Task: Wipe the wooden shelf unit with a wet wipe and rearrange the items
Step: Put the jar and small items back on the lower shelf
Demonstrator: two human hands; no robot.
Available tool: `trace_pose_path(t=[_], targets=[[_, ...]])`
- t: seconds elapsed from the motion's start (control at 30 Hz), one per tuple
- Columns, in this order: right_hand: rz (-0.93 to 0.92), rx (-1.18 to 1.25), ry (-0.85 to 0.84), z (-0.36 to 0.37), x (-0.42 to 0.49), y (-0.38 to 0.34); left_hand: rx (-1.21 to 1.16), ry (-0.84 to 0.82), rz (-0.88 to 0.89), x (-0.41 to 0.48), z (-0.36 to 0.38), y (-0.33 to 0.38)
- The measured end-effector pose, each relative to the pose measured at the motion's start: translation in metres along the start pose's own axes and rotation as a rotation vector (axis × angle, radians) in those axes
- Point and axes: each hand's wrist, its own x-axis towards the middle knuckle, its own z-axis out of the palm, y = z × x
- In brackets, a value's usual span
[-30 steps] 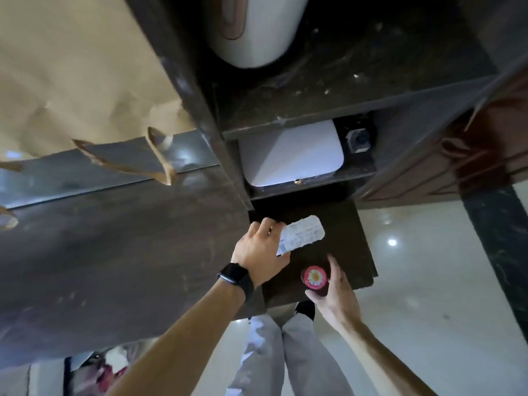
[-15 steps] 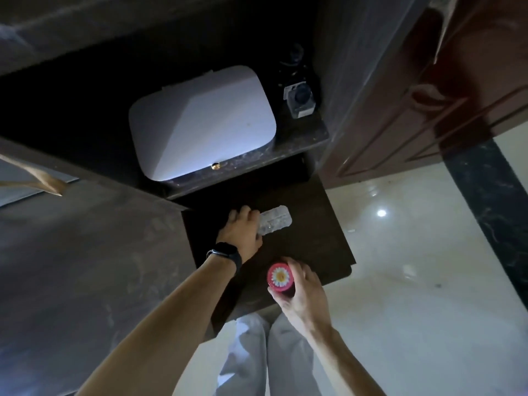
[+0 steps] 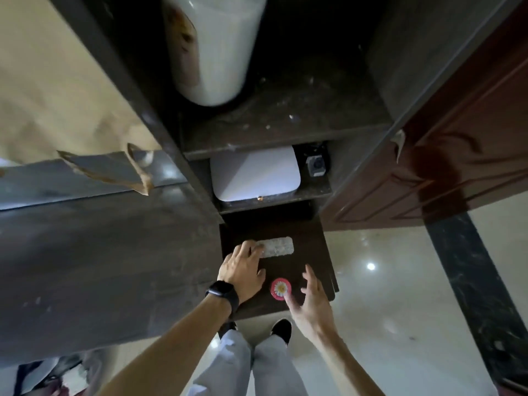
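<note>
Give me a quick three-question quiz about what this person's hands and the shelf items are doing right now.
1. True or false: the right hand is gripping the pink round container.
2. Which hand rests on the silver blister pack? A) left B) right
3. What flat white item sits on the shelf above the bottom shelf?

Key:
1. False; its fingers are spread open beside it.
2. A; the left hand, with the black wristband.
3. The white box, beside a small dark gadget.
</note>
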Motion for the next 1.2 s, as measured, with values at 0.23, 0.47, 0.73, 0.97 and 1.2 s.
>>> trace_pose_path(t=[0.23,0.47,0.73,0.97,1.2], targets=[[-0.110,0.201,0.161,-0.096,0.031,-0.119,0.061,0.760,0.055,-0.070,-0.119,-0.013],[0.098,0.214,0.078,-0.113,0.092,-0.172,0.321,0.959,0.089,-0.069,-0.204,0.005],[0.176,0.776,0.055,-0.108,0.076,-0.172,0.270,0.930,-0.020,-0.060,-0.196,0.024],[0.114,0.901,-0.028,-0.127,0.033,-0.149,-0.262,0.795,-0.130,-0.084,-0.162,0.027],[0.130,0.854,-0.054,-0.088,-0.038,-0.098,-1.296,0.270,-0.600,-0.123,-0.062,0.002]])
